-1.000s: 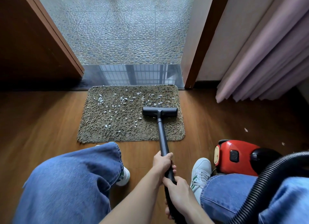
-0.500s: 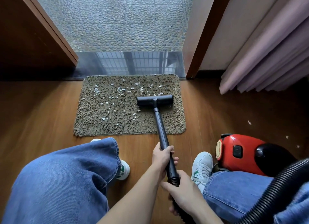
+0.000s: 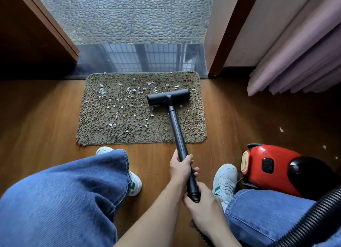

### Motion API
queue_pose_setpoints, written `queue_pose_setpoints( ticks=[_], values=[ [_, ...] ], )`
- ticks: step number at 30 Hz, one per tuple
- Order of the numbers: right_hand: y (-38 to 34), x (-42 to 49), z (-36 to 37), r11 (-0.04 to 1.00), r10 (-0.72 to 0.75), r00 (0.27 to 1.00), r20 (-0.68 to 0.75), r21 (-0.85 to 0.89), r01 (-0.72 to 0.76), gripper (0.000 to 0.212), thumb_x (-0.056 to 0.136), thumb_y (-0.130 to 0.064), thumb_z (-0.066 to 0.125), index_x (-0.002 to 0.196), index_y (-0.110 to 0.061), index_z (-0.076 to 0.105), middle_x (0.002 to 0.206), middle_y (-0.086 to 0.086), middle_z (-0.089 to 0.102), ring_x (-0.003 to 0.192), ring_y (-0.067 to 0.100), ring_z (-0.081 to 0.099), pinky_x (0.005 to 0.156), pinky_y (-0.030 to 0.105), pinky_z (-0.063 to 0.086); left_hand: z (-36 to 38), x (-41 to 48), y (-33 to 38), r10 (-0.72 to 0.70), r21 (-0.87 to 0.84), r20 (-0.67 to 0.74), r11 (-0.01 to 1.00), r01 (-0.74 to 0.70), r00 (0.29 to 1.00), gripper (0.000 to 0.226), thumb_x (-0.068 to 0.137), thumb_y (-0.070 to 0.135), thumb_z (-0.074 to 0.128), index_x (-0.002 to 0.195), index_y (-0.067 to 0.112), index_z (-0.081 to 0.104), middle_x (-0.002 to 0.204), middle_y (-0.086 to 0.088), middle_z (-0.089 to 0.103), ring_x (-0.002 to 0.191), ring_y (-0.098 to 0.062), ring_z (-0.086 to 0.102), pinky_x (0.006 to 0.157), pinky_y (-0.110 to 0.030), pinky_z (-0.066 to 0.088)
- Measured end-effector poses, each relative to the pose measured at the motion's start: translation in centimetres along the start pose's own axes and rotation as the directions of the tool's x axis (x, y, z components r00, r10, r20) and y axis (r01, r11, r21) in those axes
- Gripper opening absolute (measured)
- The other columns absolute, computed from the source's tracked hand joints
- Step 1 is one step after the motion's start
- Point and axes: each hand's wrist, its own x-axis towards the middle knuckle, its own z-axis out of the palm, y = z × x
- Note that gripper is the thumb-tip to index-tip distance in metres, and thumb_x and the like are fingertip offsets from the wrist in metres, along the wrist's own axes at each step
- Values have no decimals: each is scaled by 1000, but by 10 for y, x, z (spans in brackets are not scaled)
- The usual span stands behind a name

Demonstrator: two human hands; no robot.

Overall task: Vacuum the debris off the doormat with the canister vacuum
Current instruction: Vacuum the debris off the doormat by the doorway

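- Brown shaggy doormat [image 3: 129, 132] lay against the door threshold [image 3: 140, 57], pale debris [image 3: 114, 101] mostly over its left half and far edge.
- Floor head [image 3: 168, 97] sat flat near the mat's far right corner, probably for full suction contact.
- Left hand [image 3: 181, 168] gripped the wand [image 3: 178, 134]; right hand [image 3: 204, 211] closed around the hose end, steadying it.
- Red canister vacuum [image 3: 269, 168] rested on the wood floor [image 3: 40, 117] at right, near the mat's near right corner.

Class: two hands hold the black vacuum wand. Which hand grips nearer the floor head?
The left hand, wrapped around the smooth black vacuum wand; the right hand sits lower, at the ribbed hose joint.
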Motion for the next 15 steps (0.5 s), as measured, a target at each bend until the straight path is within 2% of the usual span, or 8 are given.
queue_pose_setpoints(
  ticks=[2,4,9,12,15],
  values=[
    [-5,4,-4,1000,-22,1000,-19,2,22,47,73,-64,54,118,-60,45,93,-7,71,78,25,73,72,38,62,5,5,6,8,-12,6,1000,-8,1000,9,93,5,59,100,10,58,74,-8,57,46,-20,56,44,-25,45],
    [-12,12,-8,999,-55,997,-47,-2,55,57,72,-65,52,128,-59,45,93,-7,73,83,25,73,76,35,58,9,11,16,18,-21,18,1000,-18,1000,12,93,5,59,103,12,58,73,-7,56,46,-20,56,44,-25,45],
    [-34,37,-10,993,-113,992,-61,27,115,53,69,-62,54,122,-59,49,79,-6,71,74,28,73,69,35,59,12,35,41,28,-53,46,998,-26,999,23,94,5,61,100,26,57,75,-8,56,46,-18,56,43,-25,45],
    [-47,54,-9,991,-130,989,-72,13,132,48,74,-59,55,121,-50,55,77,-5,70,76,27,72,68,35,58,13,52,54,45,-54,42,998,-42,998,25,93,4,61,112,20,58,75,-8,57,45,-18,56,42,-24,45],
    [-59,71,-13,989,-149,985,-83,3,150,37,75,-52,55,111,-44,58,69,-3,68,68,30,72,66,39,60,18,69,68,60,-46,41,997,-58,997,21,94,3,60,110,16,57,73,-9,55,43,-17,54,41,-24,45]
  ],
)
